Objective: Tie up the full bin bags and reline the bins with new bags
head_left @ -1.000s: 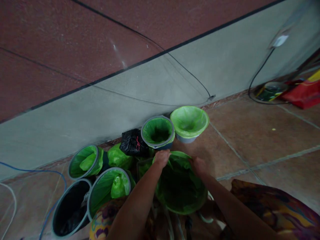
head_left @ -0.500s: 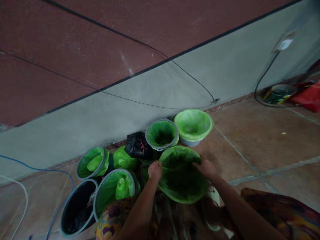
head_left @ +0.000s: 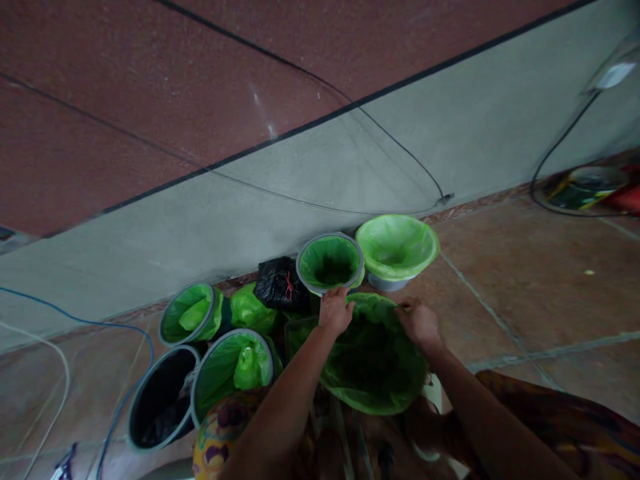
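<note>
Between my knees stands a round bin covered by a green bin liner [head_left: 374, 360], whose mouth is spread wide; the liner hides the bin's body. My left hand [head_left: 336, 311] is closed on the far left part of the liner's edge, close to the grey-rimmed bin behind. At the far right of the same edge, my right hand [head_left: 419, 321] pinches the thin plastic with bent fingers. Just beyond my hands are a grey-rimmed bin [head_left: 331, 259] with a green liner and a white-based bin with a light green liner [head_left: 397, 245] folded over its rim.
Left of me are two lined bins [head_left: 187, 313] [head_left: 233, 373], a dark bin [head_left: 163, 397] and a green bag [head_left: 251, 308]. A black bag [head_left: 281, 283] with a red tie lies by the wall. Hoses [head_left: 145, 337] and a black cable [head_left: 565, 133] run nearby.
My left hand has moved along the liner's edge from the left side to the far side. My right hand has shifted slightly farther up the edge. The view has moved a little.
</note>
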The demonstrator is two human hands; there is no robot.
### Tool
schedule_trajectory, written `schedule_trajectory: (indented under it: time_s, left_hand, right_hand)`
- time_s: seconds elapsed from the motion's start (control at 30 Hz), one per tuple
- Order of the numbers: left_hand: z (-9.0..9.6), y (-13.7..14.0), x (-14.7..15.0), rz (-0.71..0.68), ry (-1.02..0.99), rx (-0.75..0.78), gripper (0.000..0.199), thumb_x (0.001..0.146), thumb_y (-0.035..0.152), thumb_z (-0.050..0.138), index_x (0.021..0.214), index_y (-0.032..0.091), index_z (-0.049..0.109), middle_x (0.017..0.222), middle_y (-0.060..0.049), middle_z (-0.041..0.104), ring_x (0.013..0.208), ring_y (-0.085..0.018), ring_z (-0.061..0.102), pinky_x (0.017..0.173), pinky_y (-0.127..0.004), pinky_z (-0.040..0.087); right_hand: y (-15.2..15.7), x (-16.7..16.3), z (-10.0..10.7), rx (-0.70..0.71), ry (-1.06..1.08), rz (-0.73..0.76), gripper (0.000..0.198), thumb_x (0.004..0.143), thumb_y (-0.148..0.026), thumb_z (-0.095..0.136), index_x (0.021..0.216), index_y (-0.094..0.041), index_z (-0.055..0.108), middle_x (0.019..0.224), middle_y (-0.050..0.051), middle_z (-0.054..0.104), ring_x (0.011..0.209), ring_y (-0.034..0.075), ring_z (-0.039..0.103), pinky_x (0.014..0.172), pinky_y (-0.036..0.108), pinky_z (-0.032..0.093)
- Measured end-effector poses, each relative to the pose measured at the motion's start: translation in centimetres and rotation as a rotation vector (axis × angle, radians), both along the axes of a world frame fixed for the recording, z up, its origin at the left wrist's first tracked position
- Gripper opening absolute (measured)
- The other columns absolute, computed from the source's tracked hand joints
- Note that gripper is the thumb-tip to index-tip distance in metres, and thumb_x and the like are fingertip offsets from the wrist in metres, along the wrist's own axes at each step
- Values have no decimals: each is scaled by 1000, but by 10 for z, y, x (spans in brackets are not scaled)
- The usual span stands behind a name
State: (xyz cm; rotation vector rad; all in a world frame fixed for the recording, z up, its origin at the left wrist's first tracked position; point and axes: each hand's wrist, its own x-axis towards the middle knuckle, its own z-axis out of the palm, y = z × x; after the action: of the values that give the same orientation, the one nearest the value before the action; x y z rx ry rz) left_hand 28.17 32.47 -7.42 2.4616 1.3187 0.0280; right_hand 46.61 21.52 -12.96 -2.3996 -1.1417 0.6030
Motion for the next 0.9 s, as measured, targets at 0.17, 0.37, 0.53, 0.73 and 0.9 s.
schedule_trajectory:
  time_s: [0.17,0.37,0.53,0.73,0.9]
  left_hand:
    - [-19,13,14,-67,142,-73,26,93,23,49,115,21,63,113,-7,70,107,-22,63,95,-32,46]
    - [-24,21,-5,-26,187,-68,26,96,19,39,105,22,63,99,-5,72,96,-19,68,83,-28,46]
    - [-21,24,-10,-36,208,-99,26,93,15,40,111,21,59,99,-6,73,96,-20,68,84,-29,46]
    - [-17,20,-6,-13,104,-76,44,82,11,54,126,18,52,115,-8,70,108,-21,65,97,-31,46]
    - [-21,20,15,-79,-101,-53,33,95,31,50,125,20,58,127,-7,66,120,-19,59,108,-30,41]
  right_hand:
    - [-4,2,-9,126,155,-146,26,79,-29,54,90,-16,74,91,10,74,78,22,67,73,30,49]
    - [-10,3,-17,139,187,-142,21,76,-25,53,81,-17,72,83,7,73,73,20,66,68,27,47]
    - [-12,2,-18,75,66,-47,21,77,-17,50,80,-18,71,85,6,73,79,20,66,73,27,46]
    - [-6,2,5,188,173,3,25,81,-32,60,99,-21,73,105,6,74,93,22,68,84,30,49]
    - [23,0,16,207,179,26,31,91,-35,49,105,-20,73,108,7,74,90,20,69,86,29,50]
